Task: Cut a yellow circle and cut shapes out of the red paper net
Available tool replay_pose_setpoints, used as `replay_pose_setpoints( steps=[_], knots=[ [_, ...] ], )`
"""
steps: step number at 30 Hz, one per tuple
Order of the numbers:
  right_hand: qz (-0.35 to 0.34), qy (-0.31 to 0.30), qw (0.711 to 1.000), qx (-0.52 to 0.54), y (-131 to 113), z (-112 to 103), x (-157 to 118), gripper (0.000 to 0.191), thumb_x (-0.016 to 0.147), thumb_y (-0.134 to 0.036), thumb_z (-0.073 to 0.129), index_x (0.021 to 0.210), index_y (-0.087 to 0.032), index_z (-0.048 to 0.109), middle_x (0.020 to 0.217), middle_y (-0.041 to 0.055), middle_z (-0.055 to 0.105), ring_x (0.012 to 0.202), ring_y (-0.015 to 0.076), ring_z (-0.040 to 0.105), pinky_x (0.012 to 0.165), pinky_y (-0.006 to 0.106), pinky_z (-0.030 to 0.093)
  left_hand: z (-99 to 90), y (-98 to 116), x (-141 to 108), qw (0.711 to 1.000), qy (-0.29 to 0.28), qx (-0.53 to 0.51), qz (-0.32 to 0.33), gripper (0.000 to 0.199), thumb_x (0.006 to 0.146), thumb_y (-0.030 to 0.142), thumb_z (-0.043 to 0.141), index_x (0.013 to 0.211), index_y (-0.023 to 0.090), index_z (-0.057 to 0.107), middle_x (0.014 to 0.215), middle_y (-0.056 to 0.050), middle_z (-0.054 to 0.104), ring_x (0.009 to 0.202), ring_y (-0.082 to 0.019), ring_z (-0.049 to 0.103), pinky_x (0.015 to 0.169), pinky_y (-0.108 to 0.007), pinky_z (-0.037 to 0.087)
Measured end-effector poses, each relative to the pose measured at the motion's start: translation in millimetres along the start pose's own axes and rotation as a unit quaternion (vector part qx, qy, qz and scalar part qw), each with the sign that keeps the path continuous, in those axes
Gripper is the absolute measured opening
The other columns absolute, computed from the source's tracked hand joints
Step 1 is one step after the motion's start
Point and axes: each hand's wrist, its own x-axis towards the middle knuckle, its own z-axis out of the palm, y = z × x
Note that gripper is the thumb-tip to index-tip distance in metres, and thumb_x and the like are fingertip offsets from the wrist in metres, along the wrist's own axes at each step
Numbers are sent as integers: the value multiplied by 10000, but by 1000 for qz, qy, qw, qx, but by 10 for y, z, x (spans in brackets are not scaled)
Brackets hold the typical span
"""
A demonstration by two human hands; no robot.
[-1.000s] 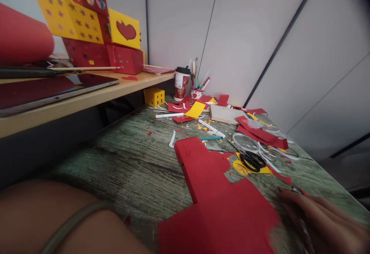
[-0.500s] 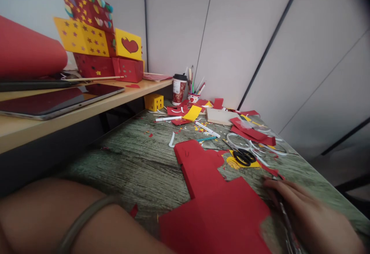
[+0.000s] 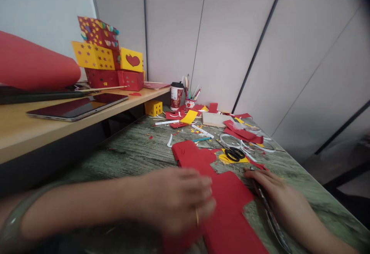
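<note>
I monitored the table (image 3: 130, 163): the red card (image 3: 231, 192) lay toward its near edge. The left hand (image 3: 179, 200) had entered view over the card; blur kept me from telling its grip. Toward the right edge, the right hand (image 3: 280, 200) pinched a slim tool (image 3: 271, 218).

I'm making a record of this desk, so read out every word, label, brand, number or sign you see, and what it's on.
No readable words, brands or numbers.
Dark-red paper cup with black lid: white label, too small to read.
Two slim white pens on the greenish wood-grain desk: any print too small to read.
Yellow square-faced cardboard box on the pale wooden shelf: a red heart, no lettering.
</note>
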Motion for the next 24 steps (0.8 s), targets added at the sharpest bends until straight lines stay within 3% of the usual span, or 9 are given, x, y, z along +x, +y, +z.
replay_pose_setpoints(
  steps=[2, 4, 6, 9, 12, 16, 19, 24],
  knots=[
    [-6, 1, 1000, -2, -13, -15, 4, 380, 728, -98, 394, 1048, -244, 539, 1099, 64, 597, 988, 232, 560, 754, 366, 488, -21, -233, 73, 998, -35, -45, 2, 279, 828, 153, 363, 1048, 198, 528, 999, -33, 590, 1021, -163, 471, 844, -301, 408],
    [-9, -3, 1000, -7, -26, -28, 8, 396, 723, -71, 375, 1045, -231, 540, 1094, 71, 597, 1000, 230, 550, 758, 364, 482, -41, -440, 156, 988, -96, -96, -69, 309, 817, 104, 337, 1040, 181, 536, 1028, -41, 583, 1058, -182, 443, 855, -332, 388],
    [-10, -4, 1000, -12, -38, -37, 13, 397, 720, -62, 370, 1039, -222, 543, 1088, 76, 599, 1001, 230, 548, 755, 359, 481, -52, -566, 257, 965, -153, -187, -99, 286, 813, 178, 403, 1074, 181, 521, 1093, -49, 548, 1048, -176, 453, 863, -314, 376],
    [-13, 2, 1000, -17, -54, -55, 12, 370, 719, -80, 393, 1022, -220, 552, 1078, 81, 603, 979, 237, 559, 744, 354, 480, -24, -595, 453, 912, -263, -311, -56, 582, 704, 320, 587, 1220, 150, 381, 1212, -80, 454, 1074, -189, 435, 891, -290, 349],
    [-6, 4, 1000, -1, -76, -81, 3, 372, 722, -84, 388, 1023, -230, 551, 1065, 75, 608, 925, 230, 586, 715, 345, 483, 71, -551, 664, 890, -340, -303, 2, 800, 582, 369, 680, 1247, 91, 333, 1242, -132, 398, 1145, -240, 349, 929, -309, 303],
    [3, 1, 1000, 13, -100, -100, 4, 380, 737, -82, 369, 1034, -242, 543, 1060, 72, 602, 851, 217, 608, 664, 330, 485, 218, -555, 855, 894, -392, -216, -21, 819, 447, 410, 735, 1147, 98, 446, 1182, -179, 406, 1114, -335, 329, 901, -433, 290],
    [-3, -2, 1000, 18, -102, -98, 12, 358, 743, -88, 379, 1028, -237, 538, 1064, 76, 594, 890, 220, 590, 681, 328, 477, 286, -598, 920, 887, -410, -209, -38, 738, 395, 404, 749, 1024, 95, 518, 1086, -179, 465, 1036, -363, 374, 835, -472, 322],
    [-4, -3, 1000, 29, -90, -85, 20, 365, 722, -63, 389, 999, -240, 548, 1044, 71, 604, 945, 228, 563, 728, 338, 462, 239, -737, 981, 868, -425, -255, -36, 504, 436, 288, 738, 883, 124, 572, 828, -67, 565, 786, -249, 503, 718, -367, 398]
  ],
)
